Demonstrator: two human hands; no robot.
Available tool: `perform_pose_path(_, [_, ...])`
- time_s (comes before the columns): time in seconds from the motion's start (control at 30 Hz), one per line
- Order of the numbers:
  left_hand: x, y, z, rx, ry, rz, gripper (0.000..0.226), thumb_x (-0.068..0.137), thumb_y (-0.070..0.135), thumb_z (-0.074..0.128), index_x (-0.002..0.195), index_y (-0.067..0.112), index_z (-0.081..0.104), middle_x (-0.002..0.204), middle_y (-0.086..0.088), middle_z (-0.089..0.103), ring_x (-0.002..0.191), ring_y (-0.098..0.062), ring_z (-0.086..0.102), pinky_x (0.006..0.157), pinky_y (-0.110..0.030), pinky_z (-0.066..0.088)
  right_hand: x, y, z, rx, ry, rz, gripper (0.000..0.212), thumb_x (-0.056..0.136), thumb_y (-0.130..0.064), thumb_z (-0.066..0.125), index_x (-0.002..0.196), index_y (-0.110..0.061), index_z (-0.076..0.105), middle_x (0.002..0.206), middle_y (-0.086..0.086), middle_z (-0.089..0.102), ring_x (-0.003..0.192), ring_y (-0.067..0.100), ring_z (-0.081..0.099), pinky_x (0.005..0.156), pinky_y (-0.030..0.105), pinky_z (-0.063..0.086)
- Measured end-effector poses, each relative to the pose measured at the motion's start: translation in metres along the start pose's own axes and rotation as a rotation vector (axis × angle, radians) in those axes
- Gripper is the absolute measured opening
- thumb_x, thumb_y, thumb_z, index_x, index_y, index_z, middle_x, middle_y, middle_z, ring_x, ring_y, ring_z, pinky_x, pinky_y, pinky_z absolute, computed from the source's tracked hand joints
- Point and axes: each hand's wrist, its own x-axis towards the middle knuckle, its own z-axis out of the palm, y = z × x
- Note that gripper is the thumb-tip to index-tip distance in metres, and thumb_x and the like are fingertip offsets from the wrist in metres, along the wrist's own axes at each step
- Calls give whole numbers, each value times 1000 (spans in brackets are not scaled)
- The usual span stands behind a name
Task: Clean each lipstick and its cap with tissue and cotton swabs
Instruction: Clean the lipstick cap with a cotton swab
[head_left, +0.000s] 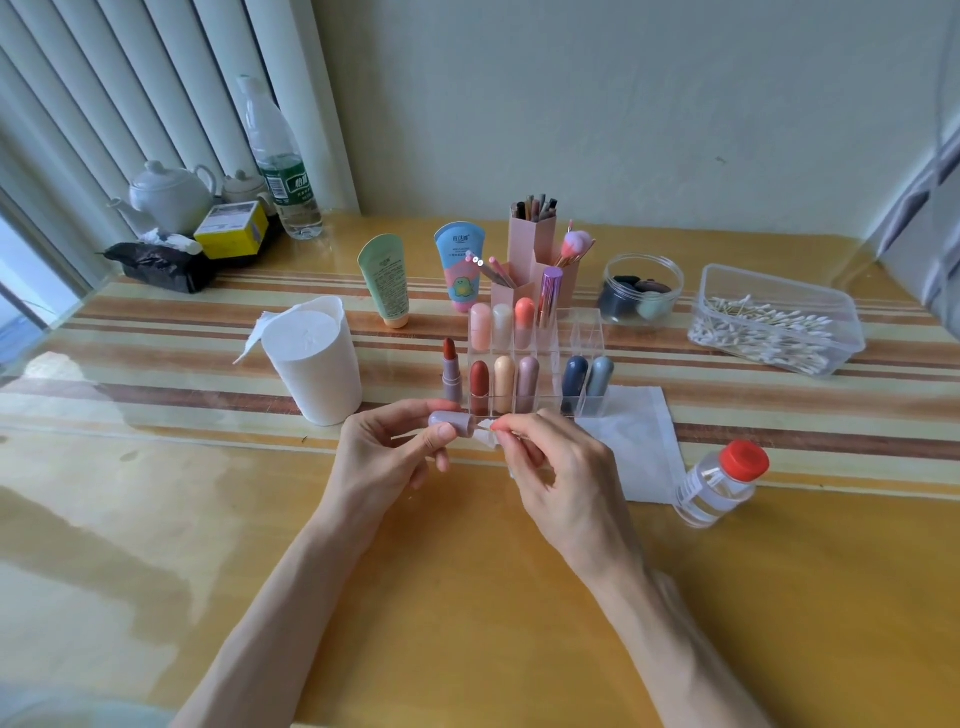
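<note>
Left grip (395, 452) is curled round the lilac cap (449, 420), held sideways over the bench (467, 597), right in front of the clear organizer (587, 332). Right grip (561, 467) pinches a cotton swab (484, 426) at the cap's open end. Uncapped lipstick (451, 371) stands just left of the organizer.

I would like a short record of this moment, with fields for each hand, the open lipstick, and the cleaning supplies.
left hand: holds the mauve cap sideways, opening pointing right
right hand: pinches a cotton swab, its tip at the cap's opening
open lipstick: stands upright on the table, left of the clear organizer
supplies: swab box at far right; tissue sheet flat, right of the hands; tissue roll in a white cup at left
</note>
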Motion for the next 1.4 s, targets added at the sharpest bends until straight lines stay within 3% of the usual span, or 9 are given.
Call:
perform_pose_path(0.23, [0, -1, -2, -9, 37, -5, 24, 77, 31, 84, 100, 21, 84, 86, -29, 74, 59, -21, 59, 45, -25, 44, -1, 0, 2, 74, -60, 32, 13, 104, -18, 66, 112, -13, 75, 103, -7, 75, 87, 7, 70, 74, 31, 59])
perform_pose_path(0.47, [-1, -2, 0, 79, 41, 37, 31, 80, 21, 82, 108, 6, 79, 78, -18, 75, 59, -20, 61, 43, -27, 48, -1, -5, 1, 56, -65, 21, 13, 105, -24, 61, 106, -13, 69, 100, -8, 72, 87, 3, 65, 75, 17, 53])
perform_pose_path(0.6, [-1, -4, -2, 129, 9, 57, 28, 84, 21, 82, 109, 8, 80, 72, -16, 73, 56, -25, 59, 45, -30, 49, 0, -4, 1, 45, -34, 17, 10, 107, -22, 60, 106, -15, 67, 98, -12, 69, 87, 4, 66, 74, 26, 56])
perform_pose_path(0.97, [0, -3, 1, 101, -15, 59, 33, 80, 19, 81, 108, 1, 78, 65, -10, 70, 52, -18, 57, 48, -23, 48, -1, -5, 1, 9, 14, 60, 8, 106, -24, 62, 105, -17, 67, 90, -23, 61, 75, 4, 65, 63, 27, 55])
perform_pose_path(1.07, [1, -4, -1, 102, 2, 75, 32, 81, 21, 82, 107, 4, 79, 71, -17, 73, 59, -23, 58, 49, -24, 48, -2, -4, 3, 5, -7, 67, 6, 105, -23, 63, 103, -18, 67, 84, -19, 64, 70, 5, 63, 60, 28, 53])
perform_pose_path(1.2, [2, -5, -1, 82, 27, 63, 26, 82, 21, 84, 106, 10, 80, 74, -18, 75, 61, -30, 54, 49, -25, 47, -3, -3, 4, 35, -50, 80, 4, 104, -20, 65, 104, -17, 68, 84, -21, 64, 69, -2, 59, 61, 19, 48])
perform_pose_path(1.27, [3, -7, -3, 64, 26, 65, 24, 82, 23, 87, 104, 16, 82, 77, -18, 76, 62, -30, 52, 49, -26, 45, -4, -2, 5, 81, -84, 78, 8, 106, -22, 63, 106, -16, 69, 90, -16, 70, 74, 3, 65, 63, 28, 56])
perform_pose_path(1.33, [4, -9, -6, 77, 29, 74, 27, 81, 28, 87, 105, 16, 82, 77, -16, 76, 60, -26, 53, 49, -25, 45, -3, -2, 4, 111, -102, 67, 12, 107, -24, 61, 108, -16, 69, 96, -11, 74, 81, 9, 69, 67, 34, 59])
perform_pose_path(1.4, [3, -7, -5, 125, 18, 95, 31, 81, 27, 87, 107, 11, 80, 75, -9, 77, 56, -14, 55, 51, -22, 46, -3, -4, 2, 104, -92, 47, 12, 107, -23, 61, 108, -15, 70, 97, -9, 73, 82, 7, 66, 68, 28, 57])
